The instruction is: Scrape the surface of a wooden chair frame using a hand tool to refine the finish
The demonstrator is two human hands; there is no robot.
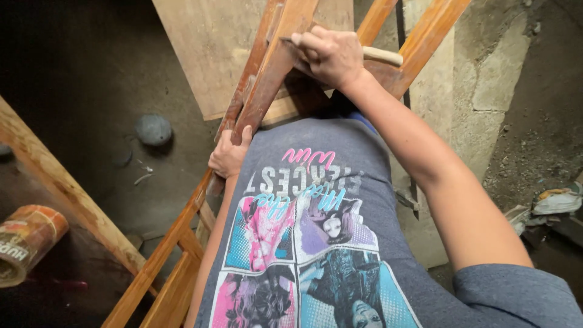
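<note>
Right hand (328, 56) clenched on a pale-handled tool (381, 56) lying crosswise over the slanted rails of a wooden frame (267, 79), the rails running away from the body, while the left hand (229, 155), nearer, grips the frame's lower edge.

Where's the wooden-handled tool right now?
Top centre of the head view: the right hand grips the tool against the wooden frame, its handle sticking out rightward.

Orange-brown labelled roll (24, 243), lower left edge
</note>
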